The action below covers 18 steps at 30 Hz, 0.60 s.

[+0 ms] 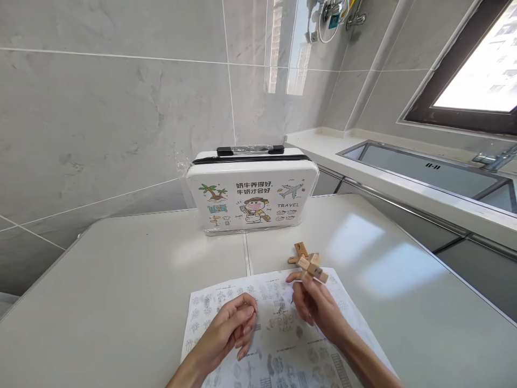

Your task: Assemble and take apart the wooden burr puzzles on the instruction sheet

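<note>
My right hand point(319, 310) pinches several interlocked wooden puzzle pieces point(312, 269), light brown notched bars crossing one another, just above the far right part of the printed sheet. Behind them more wooden bars point(301, 249) show, one marked with a dark character; whether these touch the held pieces I cannot tell. My left hand point(234, 328) hovers over the left half of the sheet, fingers loosely curled and somewhat apart, with nothing visible in them. The white paper sheet point(218, 302) carries rows of small grey diagrams and lies beneath both hands.
A white cartoon-printed case point(252, 196) in clear plastic stands at the back of the white table point(121, 302), against the grey tiled wall. To the right is a counter with a sink point(424, 161) and a faucet point(496, 159), below a dark-framed window.
</note>
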### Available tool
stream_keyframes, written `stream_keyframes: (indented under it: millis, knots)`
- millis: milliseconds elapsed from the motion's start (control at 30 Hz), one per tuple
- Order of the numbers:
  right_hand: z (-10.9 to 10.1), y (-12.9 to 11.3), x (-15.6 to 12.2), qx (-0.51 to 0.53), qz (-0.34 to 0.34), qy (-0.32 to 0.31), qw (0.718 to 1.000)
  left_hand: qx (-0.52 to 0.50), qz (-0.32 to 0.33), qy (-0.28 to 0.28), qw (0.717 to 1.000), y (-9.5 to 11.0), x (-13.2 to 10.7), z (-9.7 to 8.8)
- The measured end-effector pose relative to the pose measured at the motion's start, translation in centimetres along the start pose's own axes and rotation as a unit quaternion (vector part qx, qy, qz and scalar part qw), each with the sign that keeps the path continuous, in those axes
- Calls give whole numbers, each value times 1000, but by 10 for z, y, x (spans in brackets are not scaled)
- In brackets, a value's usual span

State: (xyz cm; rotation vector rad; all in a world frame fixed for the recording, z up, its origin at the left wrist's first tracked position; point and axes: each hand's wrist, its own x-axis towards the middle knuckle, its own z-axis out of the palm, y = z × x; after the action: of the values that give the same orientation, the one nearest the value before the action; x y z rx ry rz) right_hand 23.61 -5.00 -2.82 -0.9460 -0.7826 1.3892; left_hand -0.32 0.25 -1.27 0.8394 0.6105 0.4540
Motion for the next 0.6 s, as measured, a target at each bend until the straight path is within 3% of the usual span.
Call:
stream_keyframes:
  millis: [100, 233, 333, 467, 600]
  knots:
    - [5, 8, -4, -70, 44, -81, 993, 61, 45, 3, 997, -1, -1, 5]
    - [6, 15, -9, -88, 104, -178, 974, 172, 127, 33, 976, -2, -2, 13]
    - [8, 15, -13, -89, 156, -232, 956, 185, 142, 27, 972, -7, -2, 16]
    - [14, 14, -18, -86, 196, -260, 942, 178, 130, 15, 975, -14, -3, 13]
    - [19, 16, -22, -120, 191, -260, 939, 189, 113, 6, 975, -14, -7, 11]
